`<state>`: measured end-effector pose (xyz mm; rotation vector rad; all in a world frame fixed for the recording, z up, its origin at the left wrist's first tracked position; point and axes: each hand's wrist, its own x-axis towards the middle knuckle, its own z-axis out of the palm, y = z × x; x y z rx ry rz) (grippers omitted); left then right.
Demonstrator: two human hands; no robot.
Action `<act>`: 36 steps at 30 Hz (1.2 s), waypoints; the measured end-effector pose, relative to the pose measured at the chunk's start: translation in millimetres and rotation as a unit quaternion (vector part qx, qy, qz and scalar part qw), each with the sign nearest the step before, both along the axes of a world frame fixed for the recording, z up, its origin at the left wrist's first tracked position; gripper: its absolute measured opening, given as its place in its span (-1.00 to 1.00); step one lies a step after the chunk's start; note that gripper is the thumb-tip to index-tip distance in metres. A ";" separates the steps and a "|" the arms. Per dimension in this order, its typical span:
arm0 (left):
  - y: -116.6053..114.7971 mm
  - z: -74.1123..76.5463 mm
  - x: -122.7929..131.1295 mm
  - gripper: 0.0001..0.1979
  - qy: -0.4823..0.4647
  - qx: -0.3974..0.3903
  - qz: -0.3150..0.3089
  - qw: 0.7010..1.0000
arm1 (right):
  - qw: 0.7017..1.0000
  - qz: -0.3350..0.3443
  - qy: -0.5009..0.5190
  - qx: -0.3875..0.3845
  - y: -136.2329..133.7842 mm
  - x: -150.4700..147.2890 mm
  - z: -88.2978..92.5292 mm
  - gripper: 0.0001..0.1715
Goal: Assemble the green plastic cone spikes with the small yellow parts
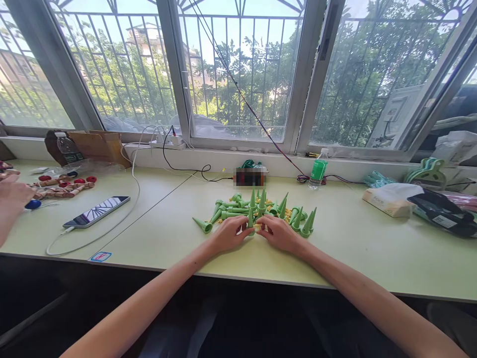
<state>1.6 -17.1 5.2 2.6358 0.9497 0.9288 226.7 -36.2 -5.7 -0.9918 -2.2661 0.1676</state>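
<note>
A heap of several green cone-shaped plastic spikes (pixel 257 210) lies on the pale green table (pixel 346 243), with small yellow pieces among them. My left hand (pixel 228 234) and my right hand (pixel 280 233) meet at the near edge of the heap. Both have their fingers curled around one upright green spike (pixel 251 219) between them. Some spikes stand on their wide ends; others lie on their sides.
A phone (pixel 97 211) on a white cable lies to the left. Another person's hand (pixel 13 196) works at far left by red and wooden parts (pixel 63 186). A green-labelled bottle (pixel 318 170), a tissue pack (pixel 391 199) and a dark bag (pixel 443 211) stand to the right.
</note>
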 end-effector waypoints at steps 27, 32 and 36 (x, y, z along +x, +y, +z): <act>2.6 -3.2 -0.4 -0.68 0.004 0.000 0.001 1.000 | 1.000 0.002 0.004 -0.001 0.1 0.0 -0.7 -0.84; 1.8 -1.9 -0.1 -0.68 0.008 -0.005 0.003 1.000 | 1.000 0.005 0.002 -0.001 0.8 0.6 -1.1 -0.85; 2.0 -2.3 -0.4 -0.67 0.009 -0.003 0.005 1.000 | 1.000 0.003 0.001 -0.003 0.3 0.2 -0.3 -0.85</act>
